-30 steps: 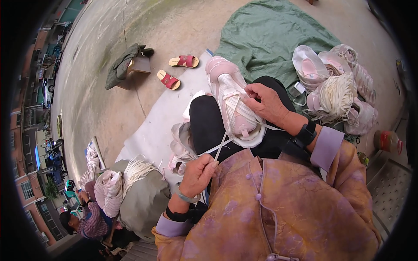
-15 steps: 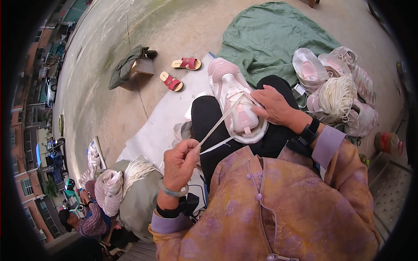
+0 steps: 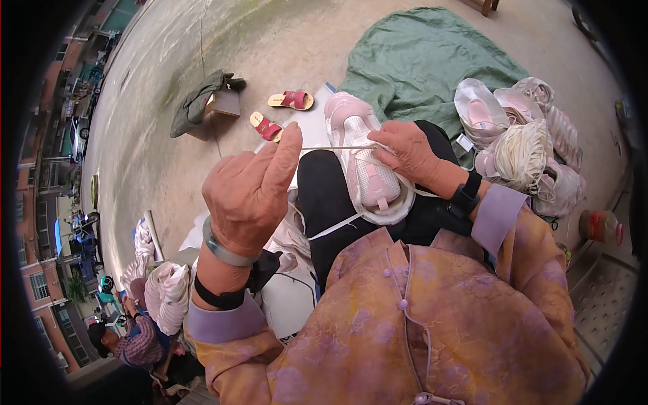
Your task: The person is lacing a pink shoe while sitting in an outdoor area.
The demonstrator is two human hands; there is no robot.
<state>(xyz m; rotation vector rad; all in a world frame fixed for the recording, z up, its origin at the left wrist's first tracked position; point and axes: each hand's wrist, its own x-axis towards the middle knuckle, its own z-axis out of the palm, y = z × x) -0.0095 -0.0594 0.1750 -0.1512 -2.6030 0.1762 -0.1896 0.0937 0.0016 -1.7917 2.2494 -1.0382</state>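
A pink and white sneaker [image 3: 378, 185] rests between my knees on my black trousers, its toe pointing away from me. My left hand [image 3: 246, 192], raised to the left of the shoe, is closed on a white shoelace [image 3: 331, 147]. That lace runs taut and almost level to my right hand [image 3: 412, 152], whose thumb and forefinger pinch it over the shoe's lacing. Another lace end [image 3: 335, 226] trails from the shoe toward the lower left. The back of my left hand hides exactly how its fingers grip.
Pink and white shoe uppers [image 3: 480, 111] and a bundle of white laces [image 3: 518, 150] lie at the right, beside a green cloth [image 3: 432, 61]. Red slippers [image 3: 292, 100] and a box draped with a dark garment [image 3: 202, 101] stand ahead. A person [image 3: 138, 347] sits at the lower left.
My left hand has risen and moved left and away from me, drawing the lace from a slant to nearly level. My right hand has shifted slightly left on the shoe.
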